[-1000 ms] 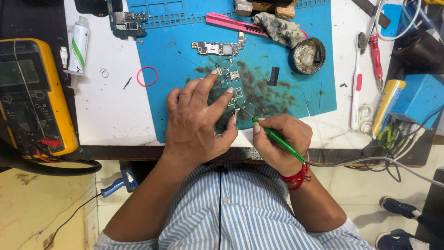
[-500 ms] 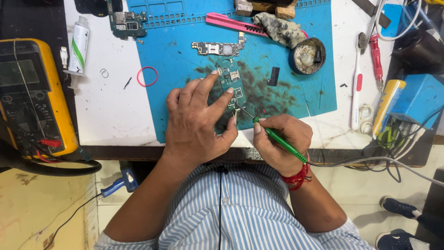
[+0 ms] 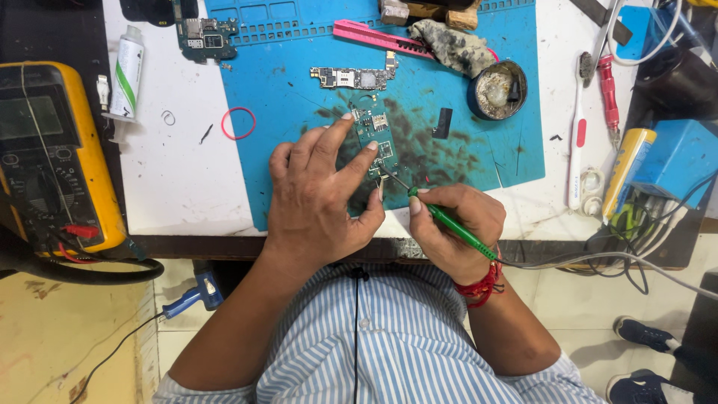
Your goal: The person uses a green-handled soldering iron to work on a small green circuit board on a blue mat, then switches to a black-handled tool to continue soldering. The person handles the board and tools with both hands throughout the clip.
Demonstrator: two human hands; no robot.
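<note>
A small green circuit board (image 3: 376, 138) lies on the blue work mat (image 3: 299, 82), near the mat's front edge. My left hand (image 3: 318, 198) presses down on it, fingertips on the board's left side and thumb at its lower end. My right hand (image 3: 452, 228) grips a green-handled soldering iron (image 3: 449, 222) like a pen. Its thin metal tip touches the lower part of the board, just beside my left thumb. A grey cable runs from the iron off to the right.
A yellow multimeter (image 3: 52, 157) sits at the left. Another circuit board (image 3: 351, 77), a pink knife (image 3: 378, 37), a dirty cloth (image 3: 456, 45) and a round tin (image 3: 496, 88) lie at the mat's back. A toothbrush (image 3: 577, 142), red screwdriver (image 3: 607, 90) and blue box (image 3: 677, 161) stand right.
</note>
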